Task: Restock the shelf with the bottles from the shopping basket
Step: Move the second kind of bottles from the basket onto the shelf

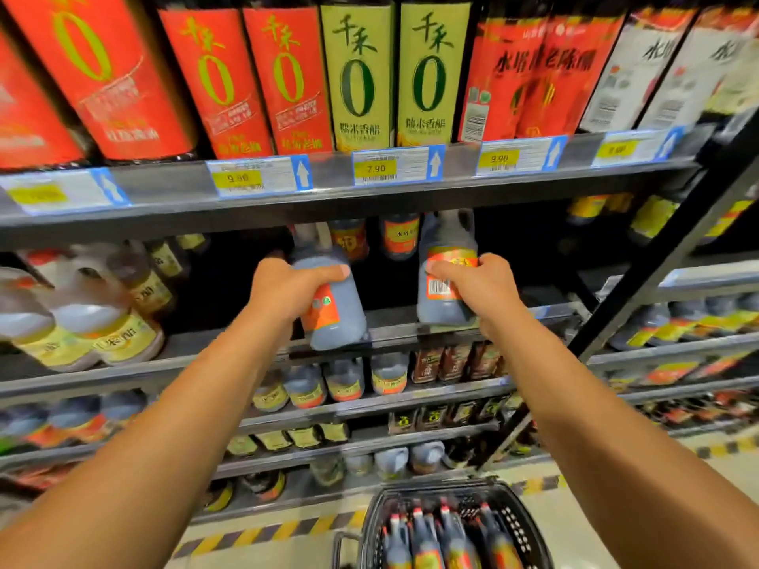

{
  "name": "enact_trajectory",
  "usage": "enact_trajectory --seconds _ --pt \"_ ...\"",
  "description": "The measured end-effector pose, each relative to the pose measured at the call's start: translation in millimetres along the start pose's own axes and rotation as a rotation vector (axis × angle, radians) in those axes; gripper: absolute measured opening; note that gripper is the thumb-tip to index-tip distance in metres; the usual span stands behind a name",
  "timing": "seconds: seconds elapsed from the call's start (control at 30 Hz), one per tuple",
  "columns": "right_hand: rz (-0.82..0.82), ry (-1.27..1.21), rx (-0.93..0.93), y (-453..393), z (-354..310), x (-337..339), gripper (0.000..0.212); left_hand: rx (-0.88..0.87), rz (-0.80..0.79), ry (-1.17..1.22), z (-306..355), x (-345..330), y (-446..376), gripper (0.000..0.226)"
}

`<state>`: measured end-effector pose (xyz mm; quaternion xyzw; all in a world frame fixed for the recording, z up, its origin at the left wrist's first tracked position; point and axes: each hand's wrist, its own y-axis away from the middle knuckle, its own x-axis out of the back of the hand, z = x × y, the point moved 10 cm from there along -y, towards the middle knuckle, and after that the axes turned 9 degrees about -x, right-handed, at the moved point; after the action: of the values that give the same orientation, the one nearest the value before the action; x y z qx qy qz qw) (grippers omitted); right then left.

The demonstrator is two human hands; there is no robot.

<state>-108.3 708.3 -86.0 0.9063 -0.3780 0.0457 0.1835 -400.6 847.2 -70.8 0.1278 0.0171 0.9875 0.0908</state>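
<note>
Both arms outstretched — left hand (287, 287) grips one bottle (334, 310); right hand (480, 287) another (445, 277).

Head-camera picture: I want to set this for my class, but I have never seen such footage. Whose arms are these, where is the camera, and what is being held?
There is no machine: a person wears a wide-angle camera on the head, looking forward and down, so both bare arms reach into view. The left hand grips one dark vinegar jug, the right hand another, both at the edge of the middle shelf. More bottles fill the shelves. Below stands a black shopping basket with red-capped bottles.
</note>
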Motion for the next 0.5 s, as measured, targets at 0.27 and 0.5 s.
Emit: enact_trajectory --seconds 0.27,0.5 --pt "0.071 -0.089 0.02 -45.9 -17.0 -20.3 0.059 -0.084 0.163 -0.086 -54.9 19.4 -98.1 0.118" --pt "0.07 -0.049 0.073 -60.6 9.9 -25.9 0.033 -0.153 0.185 -0.281 -21.6 14.7 -55.6 0.097"
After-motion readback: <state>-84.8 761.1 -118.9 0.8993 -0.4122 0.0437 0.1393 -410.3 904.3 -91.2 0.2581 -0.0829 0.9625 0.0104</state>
